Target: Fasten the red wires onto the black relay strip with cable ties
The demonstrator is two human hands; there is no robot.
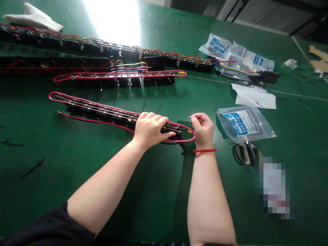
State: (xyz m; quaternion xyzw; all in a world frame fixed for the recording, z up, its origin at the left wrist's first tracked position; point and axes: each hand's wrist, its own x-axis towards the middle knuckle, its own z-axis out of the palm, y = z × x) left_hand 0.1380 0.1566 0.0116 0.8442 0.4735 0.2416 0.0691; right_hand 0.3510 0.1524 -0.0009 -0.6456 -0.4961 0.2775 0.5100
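A black wired strip (102, 112) with metal rods and a red cable along it lies slantwise on the green table. My left hand (151, 130) grips it near its right end, fingers over the top and thumb stretched along the near side. The red cable bends in a loop (192, 137) past that end, close to a small yellow sleeve (190, 131). Beside the loop, my right hand (204, 130) is closed, fingertips pinched together; whatever they hold is too small to make out. Thin black cable ties (144, 106) stick up from the strip.
Behind lie a similar strip (123, 80) and longer wired strips (102, 46). To the right are a labelled plastic bag (244, 123), scissors (247, 153), white paper (253, 96) and more bags (252, 59). A white glove (32, 18) rests at the back left.
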